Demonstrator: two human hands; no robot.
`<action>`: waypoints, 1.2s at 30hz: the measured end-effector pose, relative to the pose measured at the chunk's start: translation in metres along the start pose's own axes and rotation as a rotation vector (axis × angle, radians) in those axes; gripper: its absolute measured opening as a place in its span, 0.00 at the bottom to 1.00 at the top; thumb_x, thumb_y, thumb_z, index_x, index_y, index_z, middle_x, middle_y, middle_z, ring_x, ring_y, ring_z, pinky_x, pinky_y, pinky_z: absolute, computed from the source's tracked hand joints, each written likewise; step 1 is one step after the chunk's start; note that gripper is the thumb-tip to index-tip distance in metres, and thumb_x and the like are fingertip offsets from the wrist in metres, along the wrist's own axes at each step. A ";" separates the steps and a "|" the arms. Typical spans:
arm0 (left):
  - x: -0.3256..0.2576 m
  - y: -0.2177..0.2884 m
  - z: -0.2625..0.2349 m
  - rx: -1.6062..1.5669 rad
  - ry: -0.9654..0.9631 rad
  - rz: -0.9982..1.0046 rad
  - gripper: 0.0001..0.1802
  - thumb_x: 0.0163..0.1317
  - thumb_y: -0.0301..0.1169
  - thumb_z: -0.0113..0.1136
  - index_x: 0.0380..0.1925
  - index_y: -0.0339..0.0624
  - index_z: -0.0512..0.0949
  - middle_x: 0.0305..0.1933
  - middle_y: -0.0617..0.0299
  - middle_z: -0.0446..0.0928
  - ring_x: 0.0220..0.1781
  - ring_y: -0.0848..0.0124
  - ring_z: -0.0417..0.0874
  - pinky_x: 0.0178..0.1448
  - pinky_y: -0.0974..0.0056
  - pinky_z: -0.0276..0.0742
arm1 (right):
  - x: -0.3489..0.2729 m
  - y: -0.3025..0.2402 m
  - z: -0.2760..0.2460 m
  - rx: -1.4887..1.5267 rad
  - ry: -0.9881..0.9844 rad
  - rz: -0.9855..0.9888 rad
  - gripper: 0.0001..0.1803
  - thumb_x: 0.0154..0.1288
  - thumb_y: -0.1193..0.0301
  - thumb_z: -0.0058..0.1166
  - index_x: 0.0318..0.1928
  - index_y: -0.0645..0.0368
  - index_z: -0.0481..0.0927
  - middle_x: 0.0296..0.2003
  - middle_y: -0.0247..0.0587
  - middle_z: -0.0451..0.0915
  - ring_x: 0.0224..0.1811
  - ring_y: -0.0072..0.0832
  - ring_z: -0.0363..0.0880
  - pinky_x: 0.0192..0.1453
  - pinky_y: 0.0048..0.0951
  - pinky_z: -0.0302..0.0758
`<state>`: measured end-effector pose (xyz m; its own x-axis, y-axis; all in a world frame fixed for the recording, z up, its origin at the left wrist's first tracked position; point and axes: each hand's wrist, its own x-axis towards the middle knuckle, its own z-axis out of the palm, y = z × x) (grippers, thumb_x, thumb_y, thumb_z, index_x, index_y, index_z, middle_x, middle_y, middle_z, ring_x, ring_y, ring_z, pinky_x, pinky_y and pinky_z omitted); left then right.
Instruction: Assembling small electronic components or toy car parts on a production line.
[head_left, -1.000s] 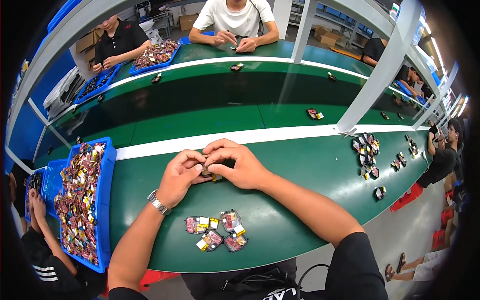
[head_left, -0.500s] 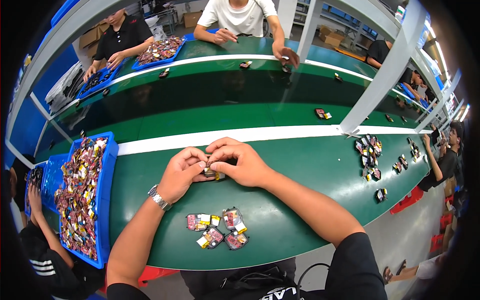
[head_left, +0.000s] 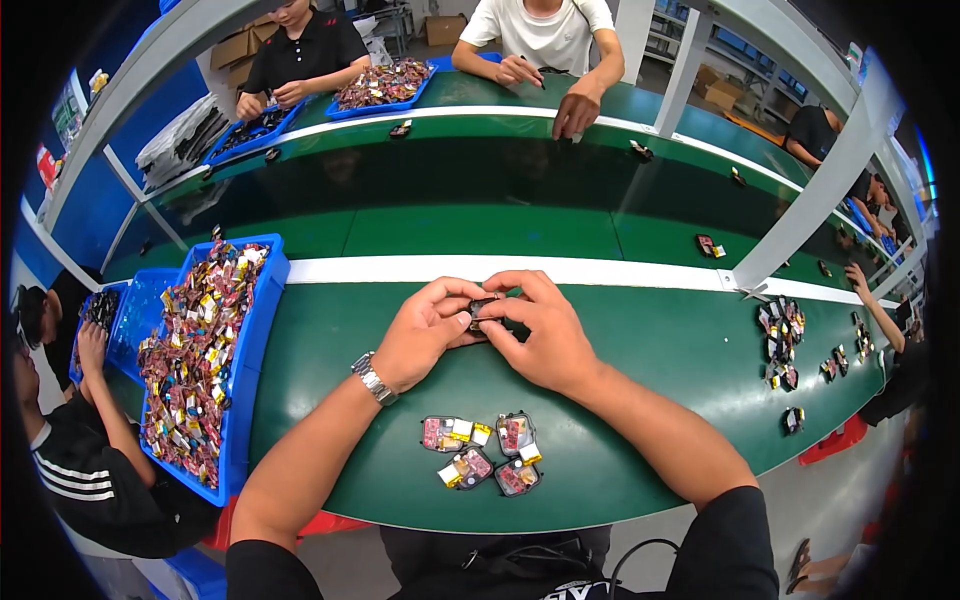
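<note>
Above the green tabletop, my left hand (head_left: 425,338) and my right hand (head_left: 548,338) meet, fingers closed around a small black plastic housing (head_left: 484,318). Thumbs and fingertips of both hands press on it from either side, hiding much of it. Nearer to me lie several similar black housings grouped together, each with a red circuit board and a yellow-and-white wrapped piece; one housing (head_left: 517,434) is at the upper right of the group, another housing (head_left: 467,467) at its lower left.
On the left stands a blue bin (head_left: 256,345) heaped with red boards (head_left: 195,370). More housings (head_left: 780,340) are clustered at the right. Beyond a white rail (head_left: 400,270) runs a green conveyor (head_left: 480,235) carrying scattered units. A metal post (head_left: 800,205) rises at right. Co-workers sit around.
My view has swung left, so the scene sits further right. Both hands still hold the housing, its dark side now showing more. Far-side units on the conveyor have moved left.
</note>
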<state>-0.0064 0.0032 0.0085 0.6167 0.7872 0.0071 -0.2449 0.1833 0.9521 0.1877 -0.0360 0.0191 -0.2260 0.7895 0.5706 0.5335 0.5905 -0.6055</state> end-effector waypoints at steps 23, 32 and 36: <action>-0.002 -0.003 -0.005 -0.066 -0.012 0.003 0.12 0.71 0.22 0.48 0.54 0.40 0.70 0.58 0.55 0.76 0.58 0.69 0.79 0.60 0.61 0.79 | -0.004 -0.007 0.004 0.001 0.051 -0.033 0.10 0.54 0.80 0.61 0.38 0.59 0.85 0.51 0.38 0.77 0.53 0.38 0.74 0.52 0.34 0.78; -0.001 -0.003 0.002 -0.126 -0.037 0.071 0.12 0.72 0.21 0.46 0.53 0.39 0.67 0.66 0.46 0.70 0.62 0.63 0.78 0.64 0.56 0.78 | 0.006 -0.016 -0.007 -0.027 0.099 -0.188 0.10 0.50 0.79 0.62 0.36 0.61 0.83 0.53 0.44 0.76 0.57 0.44 0.73 0.58 0.40 0.74; -0.001 -0.004 0.001 -0.156 -0.061 0.084 0.12 0.71 0.21 0.47 0.53 0.39 0.67 0.67 0.46 0.68 0.63 0.62 0.76 0.65 0.55 0.77 | 0.002 -0.009 -0.007 -0.104 0.138 -0.219 0.09 0.49 0.78 0.64 0.35 0.60 0.83 0.53 0.43 0.76 0.58 0.43 0.72 0.59 0.41 0.73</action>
<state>-0.0053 0.0006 0.0049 0.6320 0.7674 0.1078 -0.4080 0.2113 0.8882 0.1880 -0.0412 0.0299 -0.2359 0.6109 0.7557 0.5664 0.7184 -0.4039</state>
